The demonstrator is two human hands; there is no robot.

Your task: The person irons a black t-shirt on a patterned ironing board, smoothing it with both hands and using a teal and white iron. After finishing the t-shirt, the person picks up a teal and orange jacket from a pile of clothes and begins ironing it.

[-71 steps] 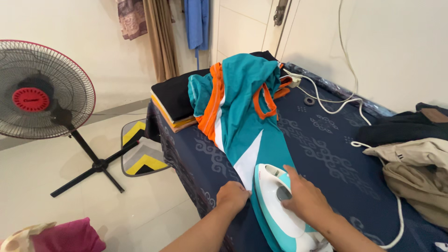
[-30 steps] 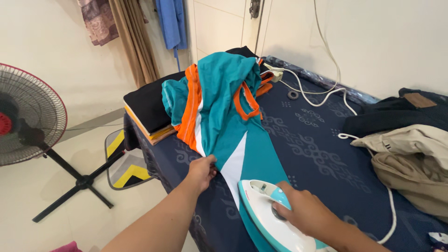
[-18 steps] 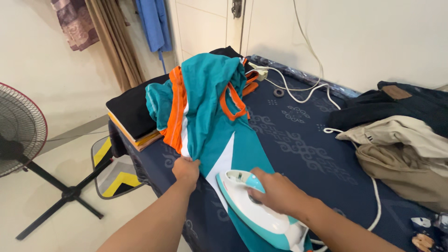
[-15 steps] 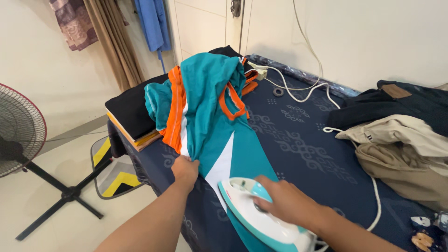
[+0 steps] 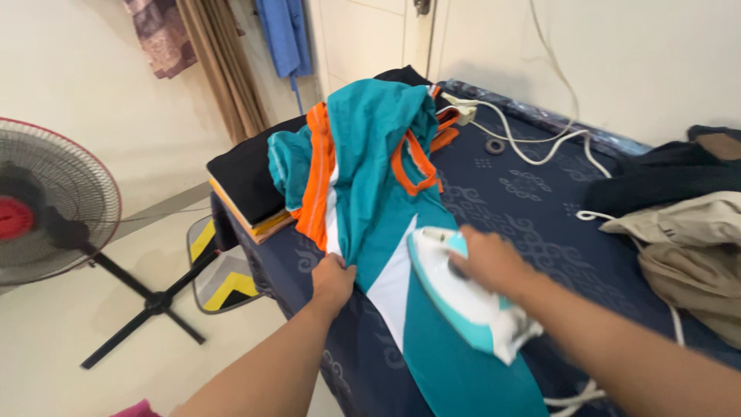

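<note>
Nearest to us, our right hand (image 5: 490, 262) is wrapped around the handle of the white and turquoise steam iron (image 5: 463, 297), fingers closed on it; the hand and iron are motion-blurred. The iron's soleplate rests flat on the teal jersey (image 5: 386, 185), with its pointed tip directed away from us toward the bunched upper part of the garment. Our left hand (image 5: 333, 279) lies just beside the iron, on the near left edge of the jersey, with the fingers curled and pinching the fabric where the white panel meets the teal. The jersey runs lengthwise across the dark blue patterned cover (image 5: 532, 224) of the ironing surface: the lower section lies flat under the iron, while the upper section, with orange trim, is heaped over a stack of folded clothes (image 5: 251, 185) at the far left corner. The topmost item in that stack is black, with orange and yellow layers beneath it. To the right, well apart from the iron, a pile of beige garments (image 5: 695, 247) lies on the cover, with a dark garment (image 5: 664, 177) behind it. A white power cord (image 5: 540, 150) crosses the far part of the cover to a socket strip (image 5: 461, 108). On the floor at left stands a pedestal fan (image 5: 54, 201), and near it lies a mat with yellow chevrons (image 5: 220, 266).
</note>
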